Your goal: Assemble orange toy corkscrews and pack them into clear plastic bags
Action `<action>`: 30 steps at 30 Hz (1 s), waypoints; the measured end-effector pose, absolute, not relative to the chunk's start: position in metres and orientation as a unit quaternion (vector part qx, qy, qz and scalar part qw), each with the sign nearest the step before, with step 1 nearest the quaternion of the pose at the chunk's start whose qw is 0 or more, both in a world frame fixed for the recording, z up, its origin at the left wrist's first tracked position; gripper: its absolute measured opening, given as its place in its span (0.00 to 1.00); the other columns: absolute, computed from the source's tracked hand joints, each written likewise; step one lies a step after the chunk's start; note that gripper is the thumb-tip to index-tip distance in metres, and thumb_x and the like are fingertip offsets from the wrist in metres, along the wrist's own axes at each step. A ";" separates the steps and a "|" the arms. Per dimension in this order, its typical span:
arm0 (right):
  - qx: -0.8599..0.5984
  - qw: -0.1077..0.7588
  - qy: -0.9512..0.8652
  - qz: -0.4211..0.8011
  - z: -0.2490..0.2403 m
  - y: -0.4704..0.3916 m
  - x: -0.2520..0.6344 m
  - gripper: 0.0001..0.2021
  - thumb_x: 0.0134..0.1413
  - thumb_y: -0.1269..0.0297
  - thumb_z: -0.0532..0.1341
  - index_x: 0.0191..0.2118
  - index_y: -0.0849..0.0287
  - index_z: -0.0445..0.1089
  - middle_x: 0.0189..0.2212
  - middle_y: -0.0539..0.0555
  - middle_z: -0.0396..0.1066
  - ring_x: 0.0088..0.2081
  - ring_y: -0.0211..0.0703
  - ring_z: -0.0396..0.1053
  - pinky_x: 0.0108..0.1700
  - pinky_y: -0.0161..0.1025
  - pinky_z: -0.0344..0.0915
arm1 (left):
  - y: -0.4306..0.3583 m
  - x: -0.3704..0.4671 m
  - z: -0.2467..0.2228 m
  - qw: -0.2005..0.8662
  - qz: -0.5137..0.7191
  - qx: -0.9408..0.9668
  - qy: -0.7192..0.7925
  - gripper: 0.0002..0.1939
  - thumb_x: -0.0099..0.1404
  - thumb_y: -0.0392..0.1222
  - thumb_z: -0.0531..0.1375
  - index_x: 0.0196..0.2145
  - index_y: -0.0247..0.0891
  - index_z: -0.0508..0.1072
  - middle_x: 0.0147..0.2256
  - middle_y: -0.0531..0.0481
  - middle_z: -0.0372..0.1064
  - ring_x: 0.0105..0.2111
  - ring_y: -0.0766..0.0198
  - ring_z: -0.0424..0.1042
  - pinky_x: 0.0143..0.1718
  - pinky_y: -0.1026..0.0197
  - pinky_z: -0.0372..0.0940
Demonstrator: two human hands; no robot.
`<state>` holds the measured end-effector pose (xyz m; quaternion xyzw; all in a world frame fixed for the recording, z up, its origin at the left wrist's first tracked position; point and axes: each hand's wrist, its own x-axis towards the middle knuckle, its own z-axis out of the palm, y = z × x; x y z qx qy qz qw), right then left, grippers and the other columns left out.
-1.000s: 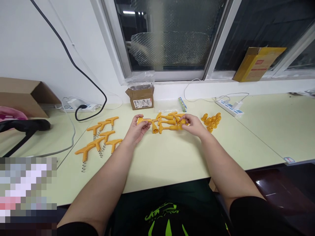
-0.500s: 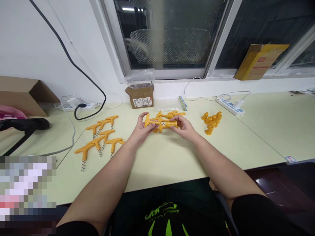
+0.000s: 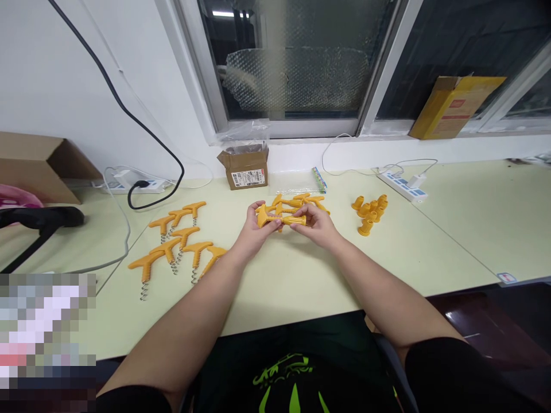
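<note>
My left hand is closed on the handle end of a yellow corkscrew, held level above the table. A yellow ribbed sleeve sits over its screw, and my right hand pinches that sleeve. No metal spiral shows between the two parts. Just behind my hands lie several yellow corkscrews with sleeves, partly hidden by my fingers. Several T-handled corkscrews with bare metal spirals are spread to the left. Loose yellow sleeves stand and lie in a group to the right.
A small opened cardboard box and a clear plastic bag are at the back by the window. Power strips with cables lie at the right and left. A black cable hangs down on the left.
The sleeve and the corkscrew have come together; the spiral visible between them before is now covered. My left hand has shifted slightly right.
</note>
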<state>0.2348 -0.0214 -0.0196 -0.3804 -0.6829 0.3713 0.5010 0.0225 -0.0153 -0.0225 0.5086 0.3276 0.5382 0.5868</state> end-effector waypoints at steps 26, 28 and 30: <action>-0.333 0.488 -0.595 0.545 -0.022 -0.018 0.232 0.18 0.50 0.59 0.72 0.45 0.54 0.68 0.37 0.49 0.72 0.34 0.38 0.74 0.43 0.41 0.76 | -0.013 0.017 -0.017 0.518 0.551 0.572 0.318 0.33 0.53 0.43 0.76 0.45 0.43 0.58 0.35 0.53 0.77 0.33 0.63 0.78 0.41 0.59 0.72; -0.345 0.470 -0.568 0.581 -0.020 -0.018 0.232 0.17 0.50 0.56 0.72 0.43 0.55 0.70 0.32 0.49 0.72 0.31 0.38 0.73 0.38 0.39 0.76 | -0.015 0.018 -0.018 0.515 0.546 0.587 0.304 0.34 0.52 0.42 0.76 0.45 0.44 0.57 0.36 0.53 0.77 0.35 0.63 0.78 0.42 0.59 0.72; -0.365 0.442 -0.529 0.626 -0.018 -0.018 0.231 0.17 0.52 0.50 0.70 0.38 0.56 0.70 0.27 0.50 0.73 0.26 0.37 0.71 0.30 0.36 0.74 | -0.017 0.019 -0.018 0.510 0.540 0.602 0.294 0.34 0.52 0.41 0.76 0.44 0.44 0.56 0.39 0.51 0.78 0.39 0.62 0.79 0.44 0.58 0.72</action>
